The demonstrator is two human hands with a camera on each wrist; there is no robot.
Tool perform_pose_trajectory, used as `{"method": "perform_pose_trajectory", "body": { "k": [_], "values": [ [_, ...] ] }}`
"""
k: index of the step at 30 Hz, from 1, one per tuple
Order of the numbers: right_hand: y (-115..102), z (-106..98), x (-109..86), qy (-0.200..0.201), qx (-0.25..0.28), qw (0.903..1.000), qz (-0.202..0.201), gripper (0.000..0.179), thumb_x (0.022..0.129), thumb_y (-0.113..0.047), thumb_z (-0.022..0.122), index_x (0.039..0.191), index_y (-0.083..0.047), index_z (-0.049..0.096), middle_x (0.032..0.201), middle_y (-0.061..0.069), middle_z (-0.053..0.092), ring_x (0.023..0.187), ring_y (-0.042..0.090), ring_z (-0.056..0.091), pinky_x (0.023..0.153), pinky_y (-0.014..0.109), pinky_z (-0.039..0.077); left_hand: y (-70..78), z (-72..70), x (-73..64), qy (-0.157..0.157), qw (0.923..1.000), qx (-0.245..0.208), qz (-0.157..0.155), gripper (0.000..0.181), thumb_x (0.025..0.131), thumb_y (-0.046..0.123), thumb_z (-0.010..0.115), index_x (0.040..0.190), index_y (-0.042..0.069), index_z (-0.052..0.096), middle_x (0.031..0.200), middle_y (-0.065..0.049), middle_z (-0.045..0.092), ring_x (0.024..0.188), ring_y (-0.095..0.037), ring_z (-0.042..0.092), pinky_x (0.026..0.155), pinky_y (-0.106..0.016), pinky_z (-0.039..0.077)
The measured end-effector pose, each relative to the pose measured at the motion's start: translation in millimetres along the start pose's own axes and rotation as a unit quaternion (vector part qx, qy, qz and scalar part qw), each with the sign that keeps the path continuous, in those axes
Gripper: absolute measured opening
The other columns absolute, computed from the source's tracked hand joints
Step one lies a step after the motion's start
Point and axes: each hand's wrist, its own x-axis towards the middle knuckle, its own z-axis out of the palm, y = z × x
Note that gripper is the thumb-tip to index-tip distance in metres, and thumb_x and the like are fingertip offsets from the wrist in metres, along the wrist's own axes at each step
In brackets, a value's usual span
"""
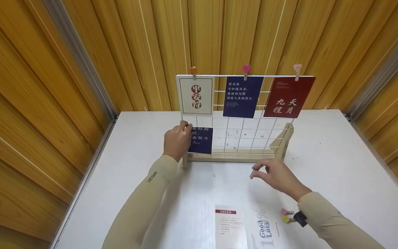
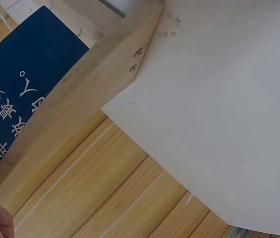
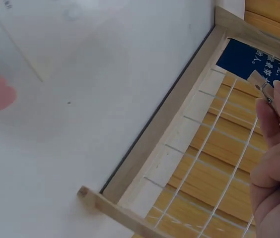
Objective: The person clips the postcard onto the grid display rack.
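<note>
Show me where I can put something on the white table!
The table is bare between its left edge and the left sleeve, and from the wooden stand to the right edge. Left of the right sleeve it's crowded: red-banded card, Good Luck card, pink clip, yellow clip.

Behind the grip of the bare left hand (image 1: 177, 141), a smooth, close-fitting beige left sleeve (image 1: 133, 211) begins at the wrist and covers the forearm; small dark lettering (image 1: 152, 176), seemingly "Let's Slim", runs along it a little behind the cuff. Behind the grip of the bare right hand (image 1: 278, 174), a matching beige right sleeve (image 1: 333, 218) shows soft creases, with a small, rounded black piece (image 1: 301, 219) against its inner edge, near the cuff.
</note>
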Motion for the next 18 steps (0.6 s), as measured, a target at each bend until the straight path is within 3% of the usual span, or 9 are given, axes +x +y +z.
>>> {"method": "perform_pose_trajectory", "body": {
  "k": [7,18],
  "values": [
    [-30,7,24.1,0.063,-0.014,0.9964,-0.055,0.012,0.083,-0.011,0.081,0.093,-0.012,0.077,0.092,-0.003,0.073,0.069,0.013,0.050,0.057,0.024,0.043,-1.6,2.3,-0.6,0.007,0.9999,0.013,0.002,0.021,0.093,0.016,0.069,0.111,0.008,0.074,0.104,-0.006,0.066,0.068,-0.018,0.066,0.054,-0.033,0.054],
    [-64,12,63.3,0.147,-0.009,0.9843,-0.097,0.013,0.085,-0.009,0.079,0.096,-0.003,0.074,0.094,0.006,0.073,0.073,0.016,0.056,0.066,0.034,0.048,1.9,5.3,-1.4,0.025,0.9995,0.020,0.001,0.021,0.091,0.015,0.070,0.110,0.007,0.074,0.102,-0.007,0.066,0.067,-0.018,0.065,0.053,-0.032,0.054]
  ]
}}
